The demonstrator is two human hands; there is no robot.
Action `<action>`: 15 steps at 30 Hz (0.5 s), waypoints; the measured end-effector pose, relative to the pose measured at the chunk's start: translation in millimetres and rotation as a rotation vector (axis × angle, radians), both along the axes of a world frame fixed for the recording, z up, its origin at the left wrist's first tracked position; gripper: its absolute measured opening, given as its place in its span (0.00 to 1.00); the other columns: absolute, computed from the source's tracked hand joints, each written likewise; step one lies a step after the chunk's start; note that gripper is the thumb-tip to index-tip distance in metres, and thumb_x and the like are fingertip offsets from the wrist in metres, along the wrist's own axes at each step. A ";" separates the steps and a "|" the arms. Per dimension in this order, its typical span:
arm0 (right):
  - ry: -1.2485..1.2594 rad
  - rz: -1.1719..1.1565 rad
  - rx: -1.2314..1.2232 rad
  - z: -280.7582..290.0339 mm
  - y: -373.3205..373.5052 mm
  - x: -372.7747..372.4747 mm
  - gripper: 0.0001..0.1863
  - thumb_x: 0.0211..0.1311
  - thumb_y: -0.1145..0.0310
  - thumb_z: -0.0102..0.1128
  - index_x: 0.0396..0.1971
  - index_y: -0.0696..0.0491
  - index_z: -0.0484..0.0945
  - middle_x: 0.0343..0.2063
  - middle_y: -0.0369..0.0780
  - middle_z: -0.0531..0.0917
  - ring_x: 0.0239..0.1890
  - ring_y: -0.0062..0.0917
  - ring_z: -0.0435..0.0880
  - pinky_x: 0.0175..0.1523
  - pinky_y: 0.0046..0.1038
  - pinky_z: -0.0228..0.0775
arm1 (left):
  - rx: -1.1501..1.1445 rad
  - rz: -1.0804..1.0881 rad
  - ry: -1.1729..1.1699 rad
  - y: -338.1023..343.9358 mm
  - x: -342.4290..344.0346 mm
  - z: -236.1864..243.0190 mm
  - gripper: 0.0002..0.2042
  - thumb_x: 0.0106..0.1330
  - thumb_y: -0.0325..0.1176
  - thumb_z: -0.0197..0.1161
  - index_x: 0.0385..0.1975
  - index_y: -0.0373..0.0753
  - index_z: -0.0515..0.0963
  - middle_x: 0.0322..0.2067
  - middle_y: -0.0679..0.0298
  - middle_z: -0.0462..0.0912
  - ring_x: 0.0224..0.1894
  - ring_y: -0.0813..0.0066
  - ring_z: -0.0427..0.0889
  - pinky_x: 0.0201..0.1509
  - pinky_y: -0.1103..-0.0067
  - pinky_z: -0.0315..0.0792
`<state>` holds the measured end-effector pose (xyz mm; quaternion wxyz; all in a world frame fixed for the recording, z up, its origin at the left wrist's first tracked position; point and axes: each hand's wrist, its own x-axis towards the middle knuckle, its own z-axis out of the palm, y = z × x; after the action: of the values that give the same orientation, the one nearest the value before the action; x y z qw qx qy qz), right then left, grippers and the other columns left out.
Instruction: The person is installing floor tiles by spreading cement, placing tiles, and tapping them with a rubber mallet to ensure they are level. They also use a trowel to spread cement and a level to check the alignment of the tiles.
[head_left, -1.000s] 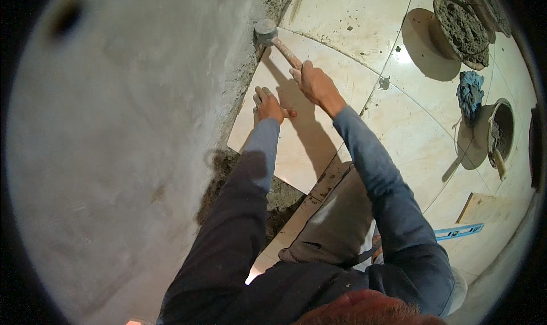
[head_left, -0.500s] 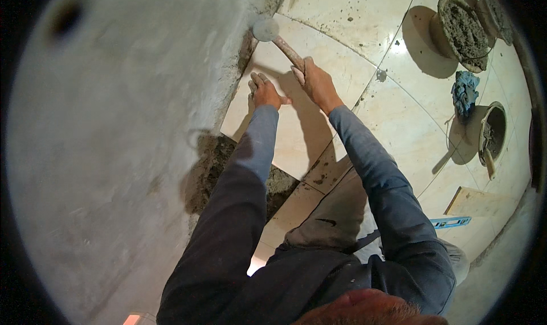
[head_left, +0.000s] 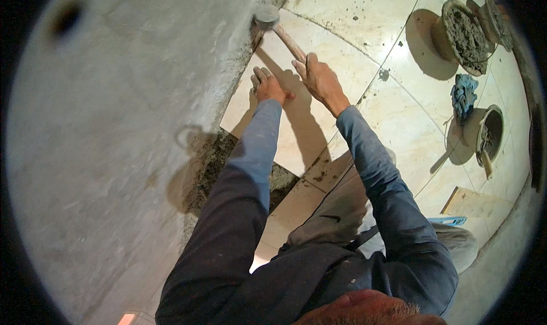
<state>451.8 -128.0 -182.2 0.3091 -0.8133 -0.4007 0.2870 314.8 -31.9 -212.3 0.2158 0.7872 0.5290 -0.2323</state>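
Observation:
My right hand [head_left: 323, 81] is closed round the wooden handle of a mallet [head_left: 290, 43], whose round grey head is over the tile's far corner beside the wall. Under it lies a large cream floor tile [head_left: 336, 54], set against the rough edge of the grey wall. My left hand [head_left: 269, 87] rests on that tile with its fingers spread and nothing in it. Whether the mallet head touches the tile I cannot tell. Dark mortar [head_left: 213, 160] shows in the gap at the tile's near edge, partly hidden by my left arm.
The grey plastered wall [head_left: 114, 125] fills the left. On the right stand a bucket of mortar [head_left: 464, 34], a second bucket [head_left: 491, 134] with a wooden handle sticking out, and a crumpled blue cloth [head_left: 464, 94]. Nearer are a board [head_left: 476, 202] and a blue spirit level [head_left: 447, 221].
The mallet head has tilted and dropped slightly toward the tile. My right hand has shifted a little to the right; my left hand stays on the tile.

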 end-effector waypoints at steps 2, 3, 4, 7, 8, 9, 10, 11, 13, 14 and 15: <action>-0.055 -0.007 0.114 28.6 -7.7 -6.7 0.22 0.73 0.51 0.53 0.38 0.58 0.67 0.27 0.57 0.83 0.31 0.53 0.84 0.35 0.49 0.75 | 0.041 -0.018 0.014 4.3 -7.4 -7.7 0.57 0.37 0.49 0.86 0.69 0.30 0.62 0.76 0.45 0.41 0.77 0.45 0.46 0.75 0.52 0.56; -0.050 -0.034 0.108 18.4 -10.2 -5.7 0.22 0.73 0.50 0.52 0.38 0.58 0.68 0.27 0.57 0.83 0.31 0.53 0.84 0.35 0.49 0.75 | 0.029 -0.027 0.022 3.8 -4.4 -10.5 0.58 0.37 0.49 0.86 0.70 0.30 0.61 0.76 0.45 0.41 0.77 0.45 0.46 0.75 0.52 0.56; -0.045 -0.060 0.103 -1.9 -13.5 -5.3 0.22 0.73 0.50 0.52 0.38 0.58 0.68 0.27 0.57 0.83 0.31 0.53 0.84 0.35 0.49 0.75 | 0.018 -0.036 0.030 3.7 -1.8 -12.8 0.59 0.37 0.49 0.86 0.70 0.30 0.60 0.76 0.45 0.41 0.77 0.45 0.46 0.75 0.52 0.56; -0.071 -0.053 0.030 -32.7 -6.5 9.0 0.22 0.73 0.50 0.53 0.38 0.57 0.67 0.26 0.56 0.83 0.30 0.53 0.84 0.33 0.49 0.74 | 0.066 -0.002 -0.027 -1.5 0.8 -16.8 0.62 0.36 0.50 0.86 0.71 0.30 0.57 0.76 0.45 0.41 0.77 0.45 0.47 0.75 0.52 0.58; -0.081 -0.036 0.001 -36.9 -1.4 10.6 0.22 0.73 0.50 0.53 0.37 0.57 0.67 0.26 0.56 0.83 0.30 0.53 0.84 0.33 0.49 0.74 | 0.059 -0.012 -0.012 -1.5 -0.4 -16.1 0.63 0.36 0.50 0.86 0.72 0.30 0.55 0.76 0.45 0.41 0.77 0.45 0.47 0.74 0.52 0.58; -0.025 -0.030 0.015 -21.2 7.4 8.4 0.21 0.73 0.51 0.53 0.37 0.57 0.68 0.26 0.55 0.83 0.28 0.53 0.83 0.32 0.49 0.74 | 0.055 -0.015 0.004 -0.1 -3.0 -15.7 0.64 0.36 0.50 0.86 0.72 0.29 0.53 0.76 0.46 0.41 0.76 0.45 0.47 0.74 0.52 0.58; -0.051 -0.029 0.051 -4.2 9.4 9.1 0.21 0.73 0.51 0.53 0.38 0.57 0.68 0.26 0.56 0.83 0.28 0.53 0.84 0.32 0.49 0.74 | 0.051 -0.018 0.021 2.0 -5.1 -15.6 0.65 0.36 0.51 0.86 0.73 0.29 0.51 0.76 0.46 0.41 0.76 0.45 0.48 0.74 0.52 0.58; -0.067 -0.024 0.065 14.8 0.6 1.0 0.21 0.73 0.52 0.53 0.38 0.57 0.68 0.26 0.56 0.83 0.28 0.53 0.84 0.32 0.49 0.74 | 0.000 -0.008 0.016 5.0 -11.3 -22.4 0.67 0.35 0.51 0.86 0.73 0.29 0.48 0.76 0.46 0.41 0.76 0.45 0.48 0.74 0.52 0.58; -0.066 -0.068 0.168 19.2 -12.0 -8.4 0.20 0.73 0.53 0.53 0.39 0.58 0.68 0.26 0.56 0.83 0.29 0.53 0.84 0.32 0.49 0.74 | 0.036 -0.036 0.039 7.2 -9.0 -26.2 0.66 0.36 0.51 0.86 0.73 0.29 0.48 0.76 0.46 0.42 0.76 0.45 0.48 0.74 0.51 0.58; -0.061 -0.052 0.090 -1.6 -19.5 -5.6 0.19 0.73 0.53 0.53 0.39 0.57 0.68 0.26 0.56 0.83 0.29 0.53 0.84 0.32 0.49 0.74 | 0.043 -0.060 0.052 3.9 -7.1 -26.3 0.66 0.36 0.51 0.85 0.73 0.29 0.48 0.76 0.46 0.43 0.76 0.45 0.48 0.75 0.51 0.57; -0.052 -0.039 0.004 -29.6 -29.4 1.5 0.19 0.73 0.53 0.54 0.39 0.57 0.68 0.26 0.56 0.83 0.29 0.53 0.84 0.32 0.49 0.74 | 0.066 -0.016 -0.026 -1.1 -2.2 -17.9 0.64 0.37 0.51 0.85 0.73 0.29 0.52 0.76 0.47 0.42 0.77 0.46 0.47 0.74 0.52 0.58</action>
<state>453.2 -157.4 -211.8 0.3058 -0.8276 -0.3931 0.2588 312.7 -33.0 -230.2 0.1944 0.8010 0.5272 -0.2063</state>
